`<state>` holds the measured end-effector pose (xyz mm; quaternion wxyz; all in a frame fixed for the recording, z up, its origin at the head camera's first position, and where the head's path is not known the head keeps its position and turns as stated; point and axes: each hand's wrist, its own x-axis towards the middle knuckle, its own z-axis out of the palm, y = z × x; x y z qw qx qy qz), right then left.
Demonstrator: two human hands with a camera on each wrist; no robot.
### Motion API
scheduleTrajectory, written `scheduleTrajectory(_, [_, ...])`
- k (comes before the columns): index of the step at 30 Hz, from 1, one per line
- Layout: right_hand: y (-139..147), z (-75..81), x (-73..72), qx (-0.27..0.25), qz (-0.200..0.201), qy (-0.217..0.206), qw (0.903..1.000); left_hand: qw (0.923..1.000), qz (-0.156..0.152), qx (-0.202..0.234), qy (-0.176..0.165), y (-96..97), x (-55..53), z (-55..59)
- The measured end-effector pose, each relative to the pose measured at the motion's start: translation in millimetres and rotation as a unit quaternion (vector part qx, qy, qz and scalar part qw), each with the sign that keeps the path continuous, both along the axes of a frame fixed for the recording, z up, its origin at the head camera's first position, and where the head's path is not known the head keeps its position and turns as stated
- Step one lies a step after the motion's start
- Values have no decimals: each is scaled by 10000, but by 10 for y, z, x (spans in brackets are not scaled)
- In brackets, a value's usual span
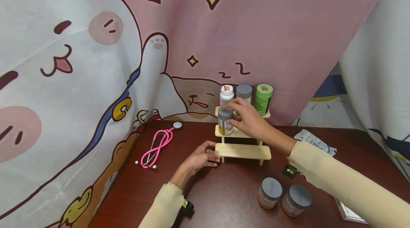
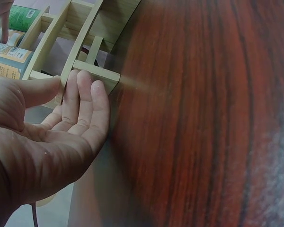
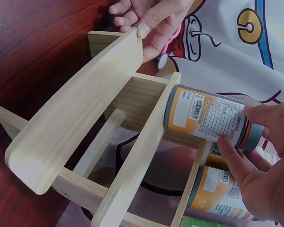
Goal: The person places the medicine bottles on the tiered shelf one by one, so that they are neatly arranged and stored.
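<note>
My right hand (image 1: 250, 118) grips a grey-lidded supplement jar (image 1: 225, 124) at the left end of the middle step of a three-tier wooden display stand (image 1: 243, 150). In the right wrist view, thumb and fingers are around the upper part of the jar (image 3: 203, 113), whose base meets the step. My left hand (image 1: 199, 157) holds the left end of the lowest step, thumb on the board's edge and fingers beneath. The top step carries a white bottle (image 1: 226, 95), another grey-lidded jar (image 1: 244, 90) and a green jar (image 1: 264, 99).
Two grey-lidded jars (image 1: 269, 193) stand on the dark wooden table in front of the stand, to the right. A pink stethoscope (image 1: 155, 156) lies at left. On the right are a white-and-blue packet (image 1: 315, 141), a small black object (image 1: 289, 171) and a white box (image 1: 350, 213).
</note>
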<state>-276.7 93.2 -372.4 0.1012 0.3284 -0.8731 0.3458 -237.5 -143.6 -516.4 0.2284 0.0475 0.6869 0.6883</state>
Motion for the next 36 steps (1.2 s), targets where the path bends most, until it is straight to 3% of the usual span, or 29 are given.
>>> scheduleTrajectory(12, [325, 58, 284, -1, 23, -293, 9996, 10000, 31, -42, -1, 5, 3, -9])
scheduleTrajectory(15, [443, 38, 378, 46, -13, -162, 9999, 10000, 49, -46, -17, 8, 1, -10])
scheduleTrajectory(28, [1006, -246, 789, 176, -463, 98, 9987, 9999, 105, -86, -60, -8, 11, -30])
scheduleTrajectory(31, [1170, -311, 861, 291, -269, -277, 9988, 9999, 90, -92, -28, -5, 0, -22])
scheduleTrajectory(33, [1293, -347, 897, 297, 46, -834, 9961, 9999, 63, -87, -16, -2, -10, -12])
scheduleTrajectory(36, [1467, -401, 916, 144, 747, -1765, 9814, 10000, 53, -80, -20, -3, -17, 3])
